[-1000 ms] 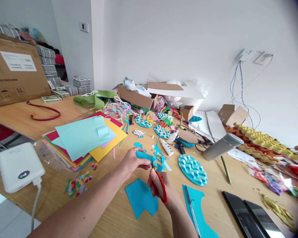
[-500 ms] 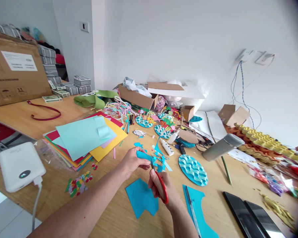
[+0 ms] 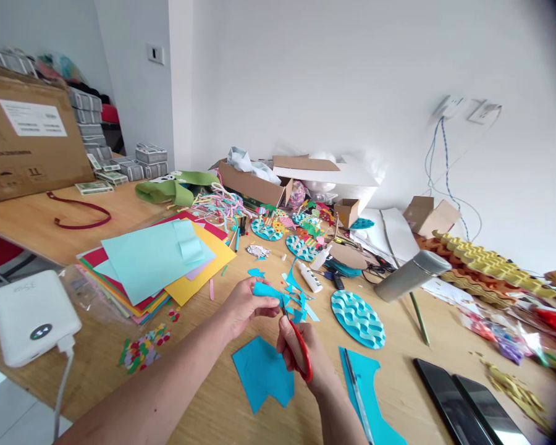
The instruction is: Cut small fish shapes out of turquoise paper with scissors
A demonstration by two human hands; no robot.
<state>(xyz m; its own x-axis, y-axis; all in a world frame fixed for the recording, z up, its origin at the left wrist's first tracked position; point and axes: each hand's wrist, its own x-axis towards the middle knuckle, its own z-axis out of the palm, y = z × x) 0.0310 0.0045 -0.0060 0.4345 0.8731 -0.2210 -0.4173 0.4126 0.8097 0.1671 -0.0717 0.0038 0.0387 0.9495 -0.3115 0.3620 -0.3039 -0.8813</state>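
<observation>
My left hand [image 3: 243,306] pinches a small piece of blue paper [image 3: 266,290] above the wooden table [image 3: 204,402]. My right hand [image 3: 308,358] grips red-handled scissors [image 3: 299,346], whose blades meet the paper's edge. Under the hands lies a larger blue paper offcut [image 3: 263,371]. A second blue offcut [image 3: 368,395] with a pen on it lies to the right. Blue scraps [image 3: 301,296] are scattered just beyond the hands.
A stack of coloured paper sheets [image 3: 157,259] lies to the left, a white power bank [image 3: 30,315] at the left edge. A round blue wave disc [image 3: 358,318], a glue bottle [image 3: 309,276], a metal flask [image 3: 412,275], two phones [image 3: 463,402] and cardboard boxes [image 3: 259,179] crowd the table.
Both hands stay in the same place with the paper and scissors; only the view has shifted slightly.
</observation>
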